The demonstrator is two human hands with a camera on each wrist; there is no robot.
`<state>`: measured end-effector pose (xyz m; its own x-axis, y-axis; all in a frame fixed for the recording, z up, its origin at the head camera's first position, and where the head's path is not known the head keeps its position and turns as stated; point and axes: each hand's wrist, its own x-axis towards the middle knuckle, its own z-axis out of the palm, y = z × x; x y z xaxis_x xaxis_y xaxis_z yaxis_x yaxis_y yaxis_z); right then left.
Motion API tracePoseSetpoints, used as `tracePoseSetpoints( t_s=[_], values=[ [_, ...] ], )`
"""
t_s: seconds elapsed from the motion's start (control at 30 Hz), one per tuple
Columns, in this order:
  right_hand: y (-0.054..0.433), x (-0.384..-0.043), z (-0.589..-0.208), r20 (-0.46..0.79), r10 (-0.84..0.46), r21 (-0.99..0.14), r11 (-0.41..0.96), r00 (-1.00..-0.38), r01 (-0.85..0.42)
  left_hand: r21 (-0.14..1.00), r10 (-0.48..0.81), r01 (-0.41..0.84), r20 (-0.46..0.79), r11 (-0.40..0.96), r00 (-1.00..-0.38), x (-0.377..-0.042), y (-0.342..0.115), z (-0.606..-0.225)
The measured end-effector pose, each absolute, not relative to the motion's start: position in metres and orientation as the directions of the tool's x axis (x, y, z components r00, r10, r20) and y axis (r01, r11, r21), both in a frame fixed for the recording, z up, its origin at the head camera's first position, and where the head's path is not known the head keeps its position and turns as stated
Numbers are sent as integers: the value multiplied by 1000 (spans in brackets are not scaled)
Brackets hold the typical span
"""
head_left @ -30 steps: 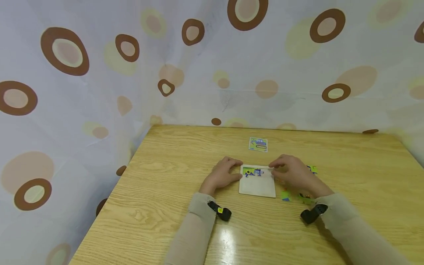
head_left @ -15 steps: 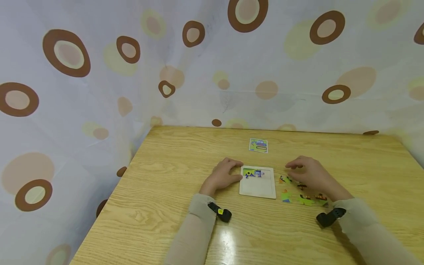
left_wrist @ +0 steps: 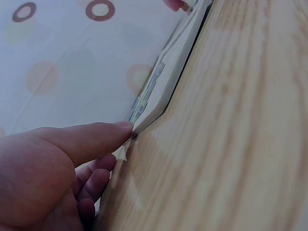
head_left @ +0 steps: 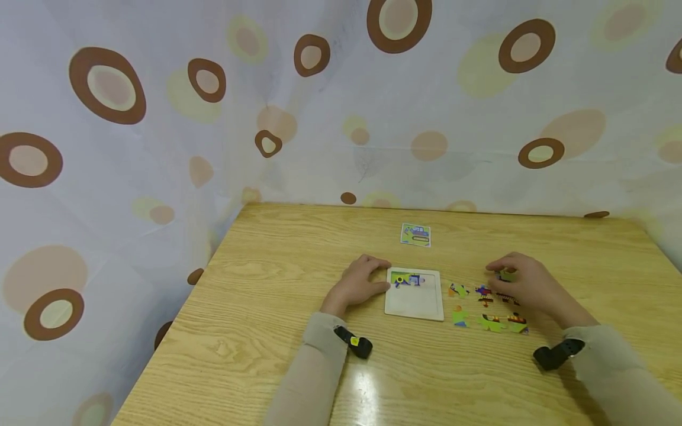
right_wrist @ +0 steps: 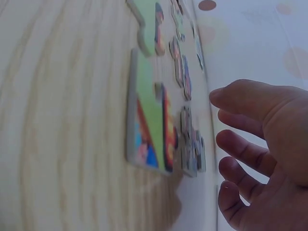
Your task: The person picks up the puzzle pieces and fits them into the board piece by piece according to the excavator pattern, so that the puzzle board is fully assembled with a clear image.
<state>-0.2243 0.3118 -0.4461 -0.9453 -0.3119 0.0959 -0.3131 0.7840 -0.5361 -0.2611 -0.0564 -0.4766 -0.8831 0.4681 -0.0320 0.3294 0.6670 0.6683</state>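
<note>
A white square puzzle tray [head_left: 414,302] lies on the table, with joined picture pieces [head_left: 409,279] along its top left. My left hand [head_left: 358,284] rests against the tray's left edge, thumb and forefinger spread apart. In the left wrist view the thumb tip touches the tray's corner. My right hand [head_left: 524,287] hovers over the right-hand loose pieces, fingers loosely bent and holding nothing. Beneath it a green piece [head_left: 506,276] is partly hidden. Other loose jigsaw pieces lie between tray and hand, among them a green piece with a blue corner [head_left: 460,317] and a green-and-black one [head_left: 491,322].
A small picture card [head_left: 415,235] of a digger-like vehicle lies behind the tray. The wooden table [head_left: 256,284] meets a patterned cloth [head_left: 319,142] at the back and left. Each wrist wears a black camera.
My right hand has moved right, away from the tray's upper right corner to above the loose pieces, uncovering several of them. The left hand and the tray stay in place.
</note>
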Motion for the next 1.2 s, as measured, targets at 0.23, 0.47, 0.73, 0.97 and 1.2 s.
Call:
tracePoseSetpoints(
  t_s=[0.23, 0.47, 0.73, 0.97, 1.2],
  values=[
    [324, -226, -451, 71, -290, -528, 801, -954, -282, 659, 469, 338, -24, 672, -883, -261, -57, -476],
    [330, -229, -456, 75, -278, -519, 809, -958, -275, 658, 467, 334, -31, 675, -884, -261, -57, -477],
    [337, -232, -457, 22, -251, -530, 818, -968, -225, 657, 468, 335, -30, 675, -883, -261, -56, -476],
    [340, -234, -457, 3, -267, -542, 810, -964, -226, 661, 466, 335, -25, 671, -884, -261, -56, -477],
    [341, -237, -460, 2, -250, -536, 817, -968, -212, 664, 466, 337, -20, 667, -884, -262, -56, -479]
  ],
)
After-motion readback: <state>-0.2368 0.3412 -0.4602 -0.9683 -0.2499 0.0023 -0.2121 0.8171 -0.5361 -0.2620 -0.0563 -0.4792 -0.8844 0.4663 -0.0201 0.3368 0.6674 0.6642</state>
